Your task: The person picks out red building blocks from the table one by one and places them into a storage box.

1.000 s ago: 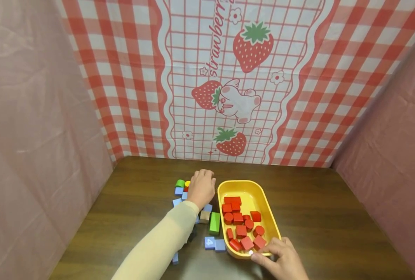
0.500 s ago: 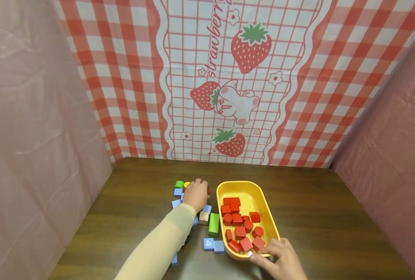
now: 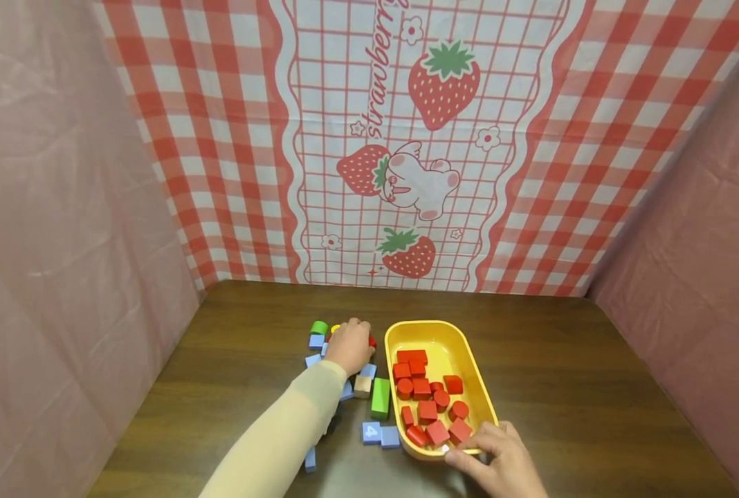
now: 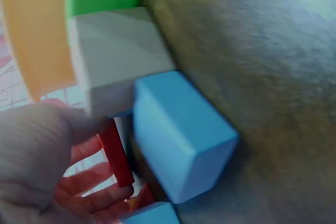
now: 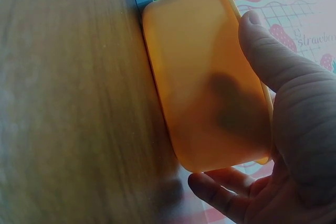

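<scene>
My left hand (image 3: pixel 348 347) reaches over the loose blocks left of the tub. In the left wrist view its thumb and curled fingers hold a slim red block (image 4: pixel 116 153) at the ends; part of it lies behind a wooden block (image 4: pixel 113 56) and a blue block (image 4: pixel 181 135). My right hand (image 3: pixel 500 456) grips the near right corner of a yellow plastic tub (image 3: pixel 478 377), thumb (image 5: pixel 262 45) along the rim. Several red blocks (image 3: pixel 427 412), cubes and cylinders among them, lie inside the tub.
A long green block (image 3: pixel 380 398) and two blue tiles (image 3: pixel 380 435) lie beside the tub's left wall. Farther left are more blue blocks (image 3: pixel 316 342) and a green half-round block (image 3: pixel 319 328). A checked strawberry cloth (image 3: pixel 369 207) hangs behind the wooden table (image 3: pixel 594 401).
My left hand has come down and slightly toward me among the blocks, and a red block shows at its fingers. My right hand keeps its grip on the tub.
</scene>
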Demonstrator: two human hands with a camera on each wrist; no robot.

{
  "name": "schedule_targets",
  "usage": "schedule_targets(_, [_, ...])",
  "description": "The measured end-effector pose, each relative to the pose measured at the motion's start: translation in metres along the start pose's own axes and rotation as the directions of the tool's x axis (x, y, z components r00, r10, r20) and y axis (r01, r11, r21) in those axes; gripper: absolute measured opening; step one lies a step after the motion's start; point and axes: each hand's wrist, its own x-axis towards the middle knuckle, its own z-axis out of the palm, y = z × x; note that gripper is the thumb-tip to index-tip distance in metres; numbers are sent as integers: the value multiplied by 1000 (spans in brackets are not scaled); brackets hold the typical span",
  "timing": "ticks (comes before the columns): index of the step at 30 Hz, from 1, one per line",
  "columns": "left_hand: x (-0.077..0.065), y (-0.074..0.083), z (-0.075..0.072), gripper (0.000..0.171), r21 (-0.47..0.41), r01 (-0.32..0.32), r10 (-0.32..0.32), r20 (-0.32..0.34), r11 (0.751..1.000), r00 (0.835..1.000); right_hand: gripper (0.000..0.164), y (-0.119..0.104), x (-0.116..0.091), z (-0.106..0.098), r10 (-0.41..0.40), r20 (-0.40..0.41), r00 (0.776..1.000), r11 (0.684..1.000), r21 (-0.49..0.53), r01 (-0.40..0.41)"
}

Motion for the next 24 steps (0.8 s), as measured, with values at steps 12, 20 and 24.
schedule_targets(12, [3,34,-27,36,-507,37,-140,-167,861,976,21,-1,0,-2,23,3,1000,1000,12,-23])
schedule_targets(20, [-6,81,-21,34,-401,-218,118,-259,890,959,16,4,-1,3,-88,-70,994,996,-1,88])
schedule_targets(24, [-13,93,-8,35,-320,-309,240,-237,896,941,15,5,-1,4,-88,-77,993,996,6,89])
